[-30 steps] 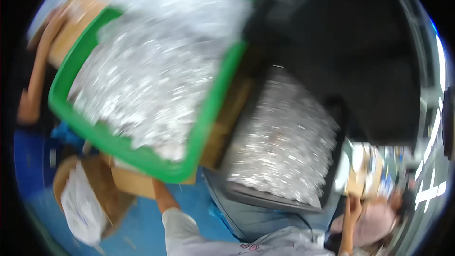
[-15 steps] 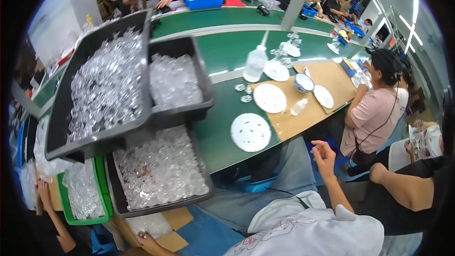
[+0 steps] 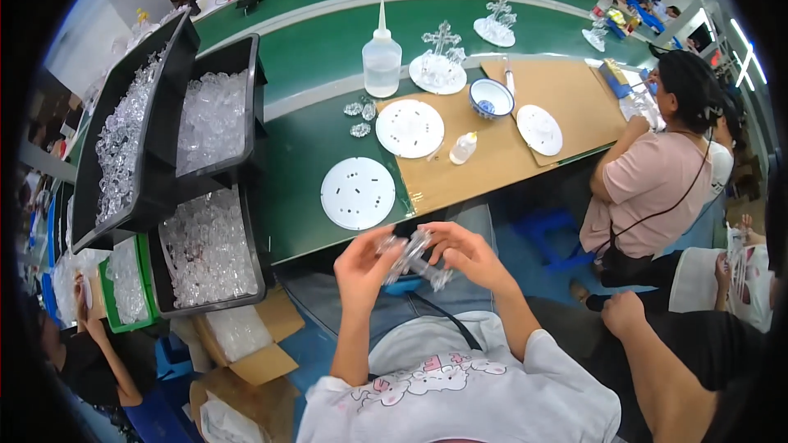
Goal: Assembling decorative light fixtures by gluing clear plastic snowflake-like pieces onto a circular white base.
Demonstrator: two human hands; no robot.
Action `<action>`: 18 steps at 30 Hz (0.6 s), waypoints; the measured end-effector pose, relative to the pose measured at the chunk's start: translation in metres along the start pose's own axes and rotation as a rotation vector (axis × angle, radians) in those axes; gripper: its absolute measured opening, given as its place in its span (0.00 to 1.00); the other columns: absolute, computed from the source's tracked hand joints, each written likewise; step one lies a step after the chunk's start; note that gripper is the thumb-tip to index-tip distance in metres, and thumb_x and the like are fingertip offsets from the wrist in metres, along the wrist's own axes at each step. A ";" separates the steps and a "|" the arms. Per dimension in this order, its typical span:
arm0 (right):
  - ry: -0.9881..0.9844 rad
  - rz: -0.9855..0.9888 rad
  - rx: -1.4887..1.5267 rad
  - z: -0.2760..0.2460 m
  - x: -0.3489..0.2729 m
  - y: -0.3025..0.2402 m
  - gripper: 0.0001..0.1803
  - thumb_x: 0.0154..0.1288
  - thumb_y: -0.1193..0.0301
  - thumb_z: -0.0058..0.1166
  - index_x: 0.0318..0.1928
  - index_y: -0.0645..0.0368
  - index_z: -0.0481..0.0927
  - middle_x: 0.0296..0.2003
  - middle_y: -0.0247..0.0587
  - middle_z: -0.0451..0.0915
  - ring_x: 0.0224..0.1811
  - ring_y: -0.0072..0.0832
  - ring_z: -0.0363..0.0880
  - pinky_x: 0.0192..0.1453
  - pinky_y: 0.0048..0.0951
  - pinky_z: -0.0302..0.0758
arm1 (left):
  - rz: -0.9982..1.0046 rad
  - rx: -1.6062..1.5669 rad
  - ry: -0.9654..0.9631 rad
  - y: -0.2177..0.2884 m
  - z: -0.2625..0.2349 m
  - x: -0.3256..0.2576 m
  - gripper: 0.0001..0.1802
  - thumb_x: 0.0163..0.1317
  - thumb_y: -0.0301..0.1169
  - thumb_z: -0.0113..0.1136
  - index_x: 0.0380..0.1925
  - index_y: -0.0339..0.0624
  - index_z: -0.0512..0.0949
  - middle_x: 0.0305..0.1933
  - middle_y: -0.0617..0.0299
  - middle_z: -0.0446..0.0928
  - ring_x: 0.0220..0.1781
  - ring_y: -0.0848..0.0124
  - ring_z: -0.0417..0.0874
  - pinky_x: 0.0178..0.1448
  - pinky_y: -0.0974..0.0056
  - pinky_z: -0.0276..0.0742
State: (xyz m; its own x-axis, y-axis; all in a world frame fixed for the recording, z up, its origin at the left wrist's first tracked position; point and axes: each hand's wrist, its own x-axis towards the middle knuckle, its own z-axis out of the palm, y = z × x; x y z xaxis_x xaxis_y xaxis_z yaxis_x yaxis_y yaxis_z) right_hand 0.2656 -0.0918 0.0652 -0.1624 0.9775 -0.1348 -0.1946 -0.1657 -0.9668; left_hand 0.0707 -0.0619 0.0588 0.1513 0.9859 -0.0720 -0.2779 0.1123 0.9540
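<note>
Change vs half a second ago: hands were split, left hand (image 3: 365, 267) down by the open carton (image 3: 281, 316), right hand (image 3: 474, 258) raised with nothing visible in it. Now both are together on a clear plastic part (image 3: 413, 256), just off the table's (image 3: 287, 226) near edge, above the lap.

Fingers: left pinched on the part's left side, right curled round its right side, small gap only. Blur and glare; can't tell if it's one part or two touching.

Meaning, my read: fetching is over, two-handed handling is the step in hand. Neither hand touches the discs.

On the table: near white disc (image 3: 358, 194) flat at the near edge, slots bare; second white disc (image 3: 410, 129) behind it, overlapping the left edge of the cardboard sheet (image 3: 447, 184). Small dropper bottle (image 3: 463, 149) on the sheet, right of both discs. Black bin (image 3: 215, 305) of clear parts off the table's left end.
</note>
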 end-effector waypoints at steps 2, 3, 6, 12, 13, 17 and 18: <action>-0.058 -0.038 -0.056 -0.010 0.002 -0.002 0.18 0.63 0.72 0.57 0.53 0.63 0.75 0.40 0.36 0.81 0.37 0.17 0.77 0.40 0.19 0.73 | -0.019 0.028 -0.074 0.012 0.017 0.024 0.18 0.55 0.17 0.61 0.48 0.29 0.75 0.39 0.55 0.81 0.42 0.72 0.82 0.46 0.71 0.76; -0.024 0.039 -0.087 -0.008 0.003 -0.007 0.18 0.60 0.73 0.60 0.51 0.65 0.76 0.38 0.36 0.82 0.38 0.18 0.79 0.41 0.20 0.74 | -0.013 0.000 -0.110 0.019 0.019 0.031 0.19 0.55 0.17 0.62 0.48 0.29 0.75 0.39 0.55 0.81 0.41 0.73 0.82 0.46 0.71 0.76; 0.055 -0.023 -0.041 -0.026 -0.012 -0.009 0.17 0.59 0.74 0.61 0.48 0.66 0.77 0.36 0.36 0.83 0.37 0.18 0.79 0.42 0.20 0.74 | -0.010 -0.052 -0.295 0.015 0.046 0.047 0.18 0.56 0.18 0.61 0.49 0.29 0.75 0.39 0.56 0.81 0.40 0.74 0.81 0.44 0.72 0.76; 0.183 -0.112 -0.018 -0.041 -0.005 0.003 0.15 0.62 0.72 0.59 0.49 0.63 0.78 0.37 0.38 0.83 0.37 0.18 0.80 0.42 0.22 0.77 | 0.098 0.028 -0.200 -0.015 0.053 0.075 0.15 0.63 0.23 0.54 0.49 0.29 0.75 0.40 0.57 0.79 0.37 0.73 0.80 0.42 0.71 0.75; 0.118 -0.071 -0.032 -0.039 -0.005 0.001 0.15 0.62 0.71 0.59 0.49 0.61 0.79 0.36 0.37 0.84 0.36 0.17 0.80 0.40 0.21 0.77 | 0.100 0.032 -0.191 -0.019 0.046 0.077 0.15 0.63 0.23 0.54 0.49 0.29 0.75 0.40 0.57 0.79 0.36 0.74 0.79 0.42 0.71 0.75; 0.086 -0.145 -0.119 -0.035 -0.011 0.010 0.15 0.62 0.69 0.59 0.48 0.61 0.78 0.31 0.36 0.83 0.30 0.16 0.79 0.35 0.19 0.75 | 0.015 0.066 -0.235 -0.012 0.053 0.078 0.14 0.60 0.22 0.57 0.46 0.30 0.75 0.38 0.57 0.78 0.38 0.74 0.78 0.44 0.71 0.74; 0.092 -0.143 -0.148 -0.036 -0.014 0.009 0.15 0.61 0.69 0.59 0.47 0.62 0.79 0.29 0.36 0.83 0.28 0.15 0.79 0.33 0.18 0.75 | 0.061 0.135 -0.284 -0.016 0.054 0.079 0.16 0.62 0.23 0.55 0.50 0.31 0.74 0.41 0.57 0.78 0.40 0.74 0.78 0.46 0.71 0.74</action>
State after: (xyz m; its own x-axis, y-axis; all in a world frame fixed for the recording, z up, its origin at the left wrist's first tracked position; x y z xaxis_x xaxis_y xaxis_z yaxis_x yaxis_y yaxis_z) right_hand 0.3013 -0.1019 0.0508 -0.0530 0.9986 -0.0072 -0.0645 -0.0107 -0.9979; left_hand 0.1385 0.0078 0.0532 0.4026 0.9138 0.0530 -0.1696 0.0175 0.9854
